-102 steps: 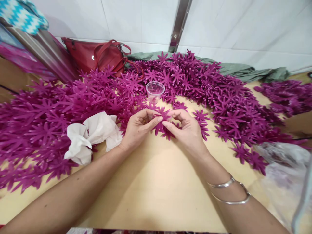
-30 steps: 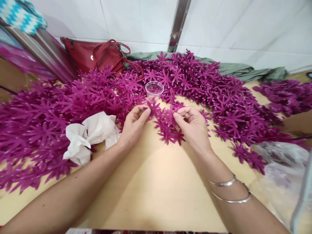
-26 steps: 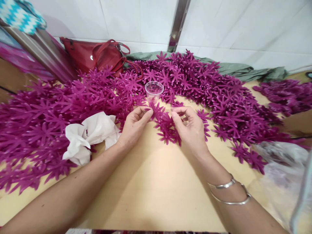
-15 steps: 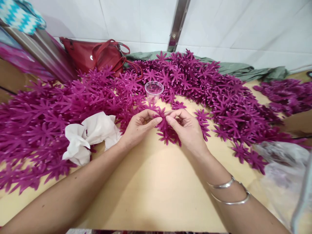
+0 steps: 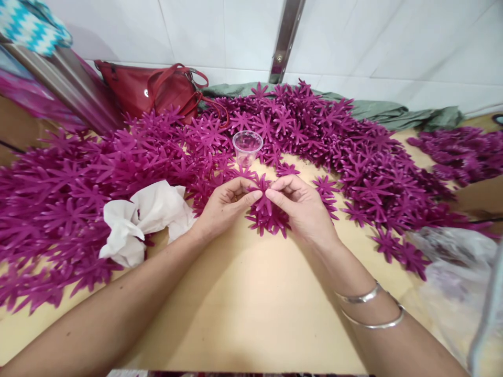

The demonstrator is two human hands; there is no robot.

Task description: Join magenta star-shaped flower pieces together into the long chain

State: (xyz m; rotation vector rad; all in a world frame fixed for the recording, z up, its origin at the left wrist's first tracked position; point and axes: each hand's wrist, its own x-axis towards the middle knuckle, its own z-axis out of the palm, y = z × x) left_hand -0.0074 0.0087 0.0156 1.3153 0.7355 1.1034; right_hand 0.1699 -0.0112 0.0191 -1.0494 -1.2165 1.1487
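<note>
Between my two hands is a magenta flower-shaped piece [image 5: 265,203] with narrow, finger-like petals. My left hand [image 5: 230,201] pinches its left side between thumb and fingers. On the opposite side my right hand [image 5: 296,201] pinches it the same way, the thumb tip close to the centre. Several like pieces [image 5: 271,224] lie just below it, partly covered by it and by my right hand. A clear plastic cup [image 5: 247,149] stands just beyond my fingers; I cannot tell what it holds.
Magenta flower pieces [image 5: 58,193] are heaped across the left and back of the pale table [image 5: 243,309], with more at right. A crumpled white tissue [image 5: 157,207] lies beside my left forearm. A red bag [image 5: 137,86] rests at the back, a clear plastic bag [image 5: 456,272] at right.
The held flower piece has turned slightly and shifted a little to the right between my fingers. Both hands stay in nearly the same place, still pinching.
</note>
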